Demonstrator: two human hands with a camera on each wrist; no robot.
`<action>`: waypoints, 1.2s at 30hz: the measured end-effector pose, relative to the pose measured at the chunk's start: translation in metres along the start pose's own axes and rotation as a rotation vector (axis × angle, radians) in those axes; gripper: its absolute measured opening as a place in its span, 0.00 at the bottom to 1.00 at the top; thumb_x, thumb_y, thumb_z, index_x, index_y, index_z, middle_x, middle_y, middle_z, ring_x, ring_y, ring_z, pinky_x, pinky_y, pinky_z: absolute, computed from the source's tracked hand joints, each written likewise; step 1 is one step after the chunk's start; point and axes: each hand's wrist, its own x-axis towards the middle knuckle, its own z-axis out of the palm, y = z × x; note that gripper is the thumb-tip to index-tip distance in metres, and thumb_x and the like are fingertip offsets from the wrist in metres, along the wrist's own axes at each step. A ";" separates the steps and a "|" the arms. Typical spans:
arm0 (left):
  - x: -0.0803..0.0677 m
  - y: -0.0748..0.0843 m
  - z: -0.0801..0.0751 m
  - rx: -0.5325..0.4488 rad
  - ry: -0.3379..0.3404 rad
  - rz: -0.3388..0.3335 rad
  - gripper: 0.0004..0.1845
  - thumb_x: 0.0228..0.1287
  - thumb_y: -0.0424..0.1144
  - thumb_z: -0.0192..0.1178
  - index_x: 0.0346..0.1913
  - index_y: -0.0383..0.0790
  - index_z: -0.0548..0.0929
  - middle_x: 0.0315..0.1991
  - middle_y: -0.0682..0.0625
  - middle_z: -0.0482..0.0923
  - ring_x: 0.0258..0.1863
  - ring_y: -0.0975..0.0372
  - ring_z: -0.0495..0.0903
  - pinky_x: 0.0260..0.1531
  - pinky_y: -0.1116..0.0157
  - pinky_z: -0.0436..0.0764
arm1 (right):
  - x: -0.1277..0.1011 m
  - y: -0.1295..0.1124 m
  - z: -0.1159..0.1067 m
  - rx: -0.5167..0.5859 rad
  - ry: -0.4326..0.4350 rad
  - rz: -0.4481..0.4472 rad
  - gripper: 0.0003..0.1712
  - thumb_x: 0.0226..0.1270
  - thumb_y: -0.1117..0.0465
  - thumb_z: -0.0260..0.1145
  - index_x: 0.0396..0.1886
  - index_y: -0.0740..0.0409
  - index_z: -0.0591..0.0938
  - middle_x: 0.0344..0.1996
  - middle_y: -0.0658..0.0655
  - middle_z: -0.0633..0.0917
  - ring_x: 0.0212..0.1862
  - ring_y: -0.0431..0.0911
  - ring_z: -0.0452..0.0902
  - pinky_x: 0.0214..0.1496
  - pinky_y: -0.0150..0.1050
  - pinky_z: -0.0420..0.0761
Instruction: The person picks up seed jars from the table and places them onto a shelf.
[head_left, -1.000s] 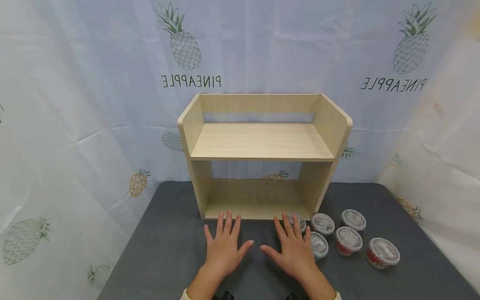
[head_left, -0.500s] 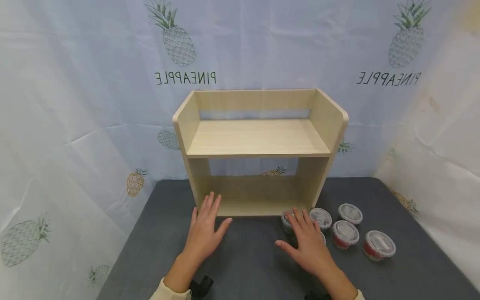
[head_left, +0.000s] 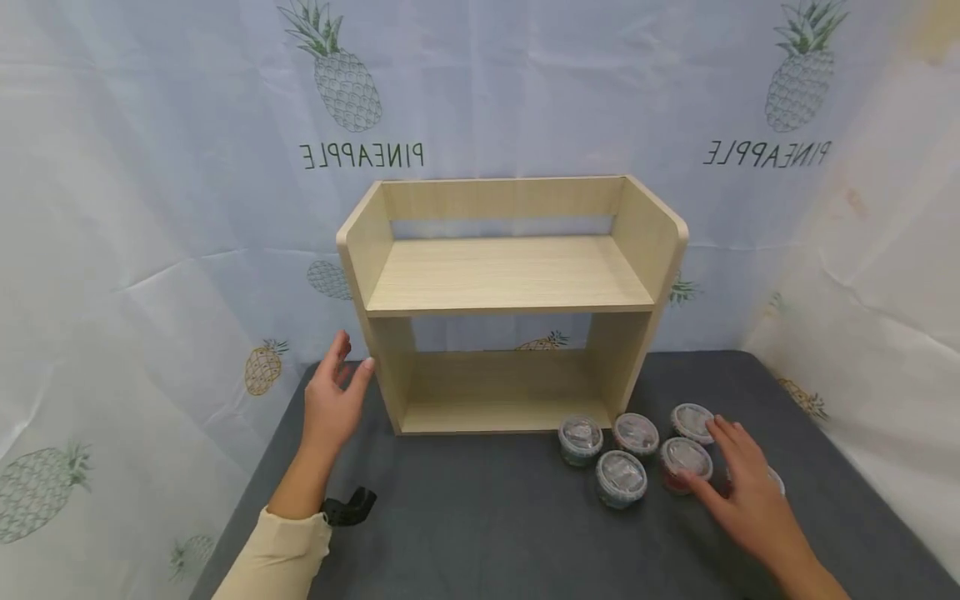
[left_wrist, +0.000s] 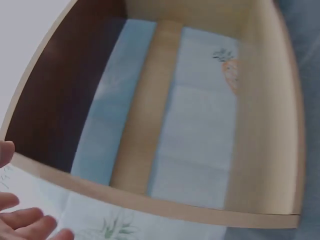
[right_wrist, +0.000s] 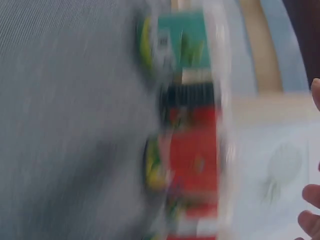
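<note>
Left hand [head_left: 330, 400] now out at left side panel of wooden shelf unit [head_left: 510, 283], thumb tip just beside panel's front edge, grip apart, holding nothing; a second ago it lay flat on desk [head_left: 480, 517] in front of shelf. Shelf unit stands mid-desk, both tiers bare. Lidded cups [head_left: 637, 454] clustered right of shelf's front corner. Right hand [head_left: 742, 492] has swung right, now over the cups, fingers spread, nothing gripped; one red cup [head_left: 774, 479] mostly hidden beneath it. Right wrist view blurred.

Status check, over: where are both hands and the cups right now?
Left hand open beside shelf. Right hand open over cups, nothing gripped. One cup partly hidden under it.
</note>
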 end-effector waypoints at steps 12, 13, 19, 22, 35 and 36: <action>0.032 -0.011 0.009 -0.081 -0.112 -0.164 0.28 0.70 0.41 0.60 0.69 0.33 0.70 0.64 0.37 0.74 0.63 0.51 0.76 0.54 0.65 0.82 | -0.024 0.056 -0.027 0.046 -0.065 0.482 0.52 0.69 0.47 0.64 0.77 0.71 0.48 0.69 0.84 0.54 0.69 0.79 0.49 0.65 0.75 0.53; 0.032 -0.012 0.010 -0.078 -0.099 -0.162 0.27 0.70 0.41 0.61 0.68 0.32 0.72 0.62 0.36 0.76 0.61 0.51 0.78 0.51 0.68 0.83 | -0.024 0.059 -0.027 0.056 -0.082 0.524 0.53 0.69 0.46 0.64 0.77 0.71 0.47 0.69 0.84 0.54 0.68 0.79 0.50 0.64 0.75 0.55; 0.025 -0.018 0.019 -0.066 -0.047 -0.174 0.26 0.68 0.40 0.63 0.65 0.32 0.75 0.58 0.36 0.79 0.56 0.51 0.81 0.46 0.70 0.84 | -0.027 0.067 -0.023 0.090 -0.147 0.703 0.58 0.65 0.42 0.68 0.77 0.70 0.47 0.67 0.81 0.62 0.54 0.48 0.76 0.48 0.34 0.76; 0.020 -0.023 0.022 -0.066 -0.035 -0.196 0.26 0.67 0.40 0.64 0.65 0.31 0.76 0.58 0.36 0.79 0.57 0.52 0.81 0.46 0.70 0.83 | -0.028 0.069 -0.020 0.121 -0.173 0.783 0.59 0.65 0.38 0.66 0.78 0.68 0.46 0.69 0.80 0.61 0.54 0.48 0.75 0.52 0.41 0.76; 0.009 -0.032 0.031 -0.031 0.135 -0.209 0.21 0.64 0.46 0.68 0.52 0.34 0.86 0.45 0.39 0.86 0.34 0.78 0.83 0.30 0.84 0.78 | -0.030 0.071 -0.010 0.271 -0.131 0.919 0.63 0.61 0.37 0.69 0.80 0.60 0.43 0.75 0.72 0.55 0.73 0.66 0.56 0.30 0.13 0.63; 0.009 -0.032 0.031 -0.034 0.145 -0.208 0.20 0.63 0.46 0.68 0.51 0.34 0.86 0.45 0.39 0.86 0.32 0.81 0.81 0.29 0.84 0.78 | -0.030 0.071 -0.009 0.274 -0.127 0.931 0.63 0.60 0.37 0.70 0.80 0.60 0.44 0.75 0.72 0.55 0.73 0.66 0.56 0.30 0.13 0.63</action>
